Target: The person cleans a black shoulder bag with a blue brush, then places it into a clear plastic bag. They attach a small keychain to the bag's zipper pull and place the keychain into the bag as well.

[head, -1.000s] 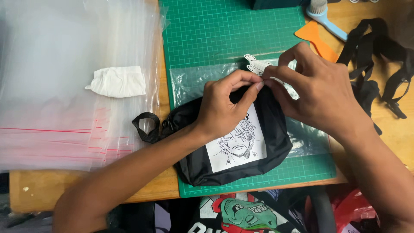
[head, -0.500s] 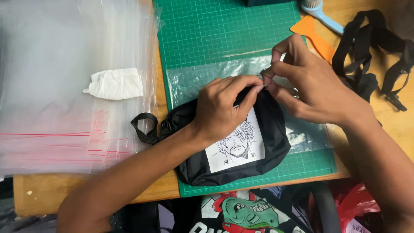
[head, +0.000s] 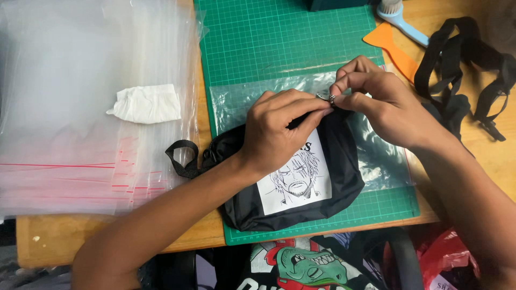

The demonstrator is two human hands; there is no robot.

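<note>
A small black pouch point(head: 338, 177) with a white printed drawing patch point(head: 294, 177) lies on a green cutting mat point(head: 269, 43), partly over a clear plastic bag point(head: 242, 99). My left hand point(head: 277, 131) pinches the pouch's top edge. My right hand point(head: 379, 104) pinches a small metal zipper pull point(head: 331, 98) at that same edge, fingertips almost touching the left hand's. A black strap loop point(head: 181, 158) sticks out from the pouch's left end.
A stack of clear zip bags point(head: 80, 107) with a crumpled white tissue point(head: 145, 103) lies at left. An orange scraper point(head: 392, 47), a blue-handled brush point(head: 400, 19) and black straps point(head: 467, 59) sit at right on the wooden table point(head: 204, 236).
White paper pieces held at the pouch's top a second ago are gone from view. My right hand has lowered and curled onto the zipper pull; my left hand stays on the edge.
</note>
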